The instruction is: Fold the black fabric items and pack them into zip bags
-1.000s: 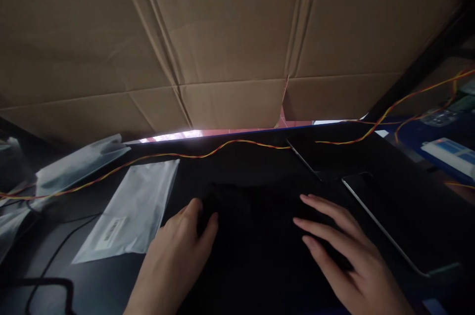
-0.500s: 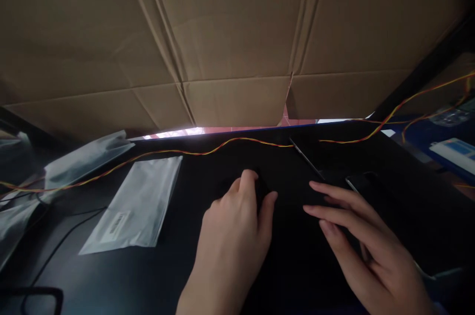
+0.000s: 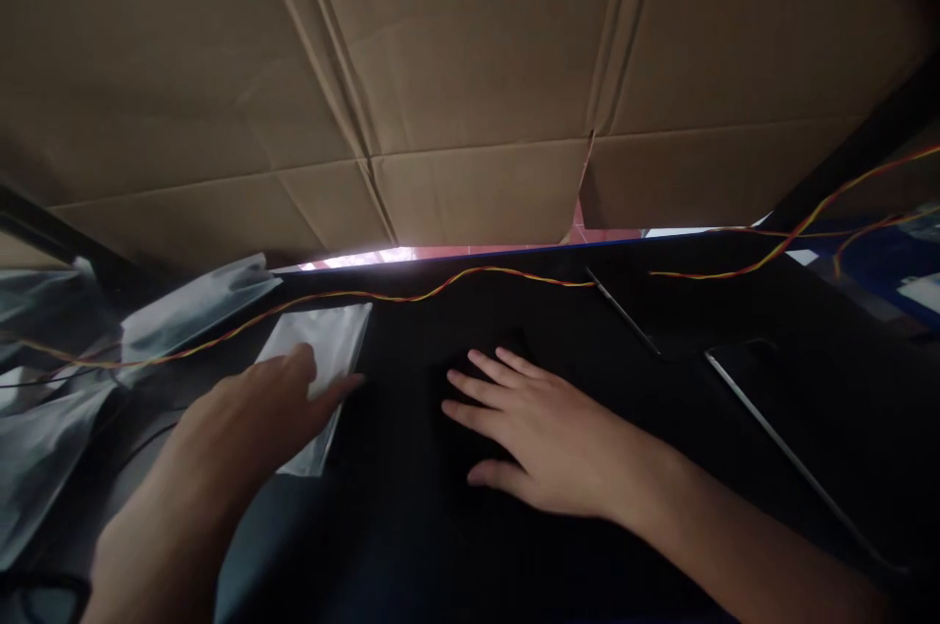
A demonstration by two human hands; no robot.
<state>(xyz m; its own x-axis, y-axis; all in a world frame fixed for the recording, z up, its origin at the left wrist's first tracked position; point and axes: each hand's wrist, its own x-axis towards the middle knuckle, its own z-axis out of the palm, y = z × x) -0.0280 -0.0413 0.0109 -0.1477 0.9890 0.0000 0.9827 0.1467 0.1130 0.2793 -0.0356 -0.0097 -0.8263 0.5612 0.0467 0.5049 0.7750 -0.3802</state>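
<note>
Head-worn view, facing forward, tilted down, close

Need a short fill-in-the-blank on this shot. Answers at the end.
1. The flat whitish plastic pouch is partly hidden by the ____ hand.
2. The right hand is spread with its palm facing ____.
3. The twisted wire crossing the black tabletop is yellow and ____.
4. The creased brown sheet beyond the tabletop is made of ____.

Missing words: left; down; red; cardboard.
</note>
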